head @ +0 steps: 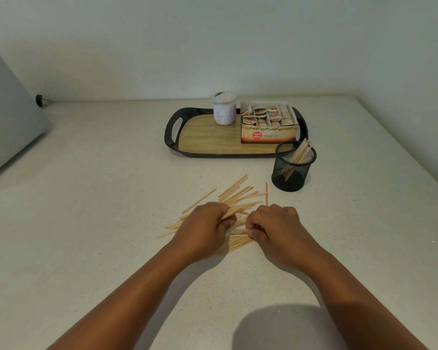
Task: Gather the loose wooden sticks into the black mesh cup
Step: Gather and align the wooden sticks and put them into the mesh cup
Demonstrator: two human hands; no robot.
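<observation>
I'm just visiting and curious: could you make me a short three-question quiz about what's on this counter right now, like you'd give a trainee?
1. True or false: the black mesh cup stands on the tray.
2. What does the left hand hold? A) the white jar B) a few wooden sticks C) nothing
3. Fill in: the box of tea bags sits on the tray beside the white ____.

Key
1. False: it stands on the counter, just in front of the tray, with some sticks already in it.
2. B: it grips sticks from the loose pile; the right hand pinches there too.
3. jar.
</observation>
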